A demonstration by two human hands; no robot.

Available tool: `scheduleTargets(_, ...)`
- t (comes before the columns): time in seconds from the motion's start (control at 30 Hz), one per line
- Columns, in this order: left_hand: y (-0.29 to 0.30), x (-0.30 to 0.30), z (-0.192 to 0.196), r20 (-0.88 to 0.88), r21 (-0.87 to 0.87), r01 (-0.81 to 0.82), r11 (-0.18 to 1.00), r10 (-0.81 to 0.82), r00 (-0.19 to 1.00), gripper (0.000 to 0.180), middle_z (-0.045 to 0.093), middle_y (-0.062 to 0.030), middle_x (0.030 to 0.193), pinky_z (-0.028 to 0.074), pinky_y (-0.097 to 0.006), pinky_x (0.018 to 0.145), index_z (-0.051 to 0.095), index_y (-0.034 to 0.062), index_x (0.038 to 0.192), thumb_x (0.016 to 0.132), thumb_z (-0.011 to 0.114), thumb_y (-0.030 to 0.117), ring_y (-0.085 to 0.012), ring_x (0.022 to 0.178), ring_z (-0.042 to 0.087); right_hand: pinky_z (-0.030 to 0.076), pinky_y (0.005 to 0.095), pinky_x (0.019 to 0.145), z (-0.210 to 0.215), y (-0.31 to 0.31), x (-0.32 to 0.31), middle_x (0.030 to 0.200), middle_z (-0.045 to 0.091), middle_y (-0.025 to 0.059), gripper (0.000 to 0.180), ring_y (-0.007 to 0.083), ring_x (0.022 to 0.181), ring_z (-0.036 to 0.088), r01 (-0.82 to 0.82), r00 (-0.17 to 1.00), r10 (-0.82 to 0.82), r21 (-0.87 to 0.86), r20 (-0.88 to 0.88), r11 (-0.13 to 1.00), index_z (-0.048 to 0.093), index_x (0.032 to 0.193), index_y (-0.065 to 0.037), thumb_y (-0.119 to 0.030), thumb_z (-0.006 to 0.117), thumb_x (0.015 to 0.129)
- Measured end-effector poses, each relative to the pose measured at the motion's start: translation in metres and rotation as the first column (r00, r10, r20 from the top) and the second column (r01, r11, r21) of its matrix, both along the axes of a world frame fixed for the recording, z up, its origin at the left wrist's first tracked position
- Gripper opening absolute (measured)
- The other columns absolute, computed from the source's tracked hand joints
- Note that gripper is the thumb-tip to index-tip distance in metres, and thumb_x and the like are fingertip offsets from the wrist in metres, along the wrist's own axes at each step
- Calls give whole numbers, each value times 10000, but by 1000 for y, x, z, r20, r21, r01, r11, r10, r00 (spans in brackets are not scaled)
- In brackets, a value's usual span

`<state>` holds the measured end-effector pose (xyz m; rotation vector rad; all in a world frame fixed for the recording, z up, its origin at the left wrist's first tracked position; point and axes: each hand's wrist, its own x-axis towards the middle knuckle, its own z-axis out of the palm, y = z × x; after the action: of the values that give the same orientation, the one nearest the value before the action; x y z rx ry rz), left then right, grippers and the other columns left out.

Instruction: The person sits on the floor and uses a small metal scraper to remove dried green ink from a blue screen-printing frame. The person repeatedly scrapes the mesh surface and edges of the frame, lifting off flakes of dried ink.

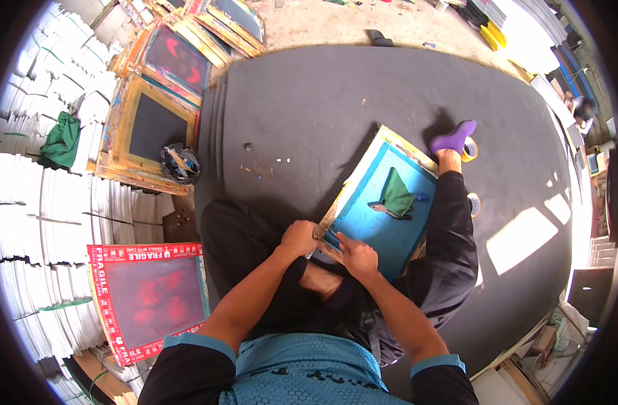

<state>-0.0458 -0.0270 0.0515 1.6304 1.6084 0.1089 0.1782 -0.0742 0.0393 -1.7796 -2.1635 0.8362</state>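
Note:
A wooden-framed printing screen with blue mesh [380,172] lies slanted across my lap, between my legs. My left hand [299,237] is closed in a fist at its near left corner; a small metallic-looking thing shows by the fingers, too small to name. My right hand [357,256] grips the near edge of the same screen beside it, with a finger stretched toward the corner. On the mesh lie a green cloth [396,194] and a dark, flat scrap under it. A small blue lump sits at the cloth's right.
Stacked dark sheets [289,101] form the surface under me. Tape rolls [469,149] lie right of my purple-socked foot [452,139]. Other screens [157,125] lean at the left near white bundles [45,202]; a red-taped screen [153,297] lies nearer. Another person [583,111] is at far right.

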Motion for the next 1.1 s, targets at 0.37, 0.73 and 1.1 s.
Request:
scheduleTargets(0.37,15,-1,3,80,-48,-15,999,19,997,390,777,-192,991,593,-473,857,812,98,1031,718,920,304,-391,953,747,580,423,679,3,25,14,795,740,97,359,280,712,722,104,937,-172,-230,-303,968,719,1366,-174,-265,668,1023)
scheduleTargets(0.73,16,5,-1,-52,-22,-42,999,41,998,495,767,-197,1052,580,-491,884,755,37,1002,728,925,412,-385,1039,735,597,531,741,25,20,-4,914,756,159,320,397,827,735,87,989,-87,8,120,996,727,1308,-282,-299,665,995)
scheduleTargets(1.1,14,4,-10,-84,3,-28,1000,28,996,526,773,-214,1048,575,-484,901,794,41,1054,717,927,422,-400,1024,735,612,559,717,35,23,-22,902,738,219,393,446,837,749,32,960,-3,-98,280,995,617,1406,-240,-270,607,1014)
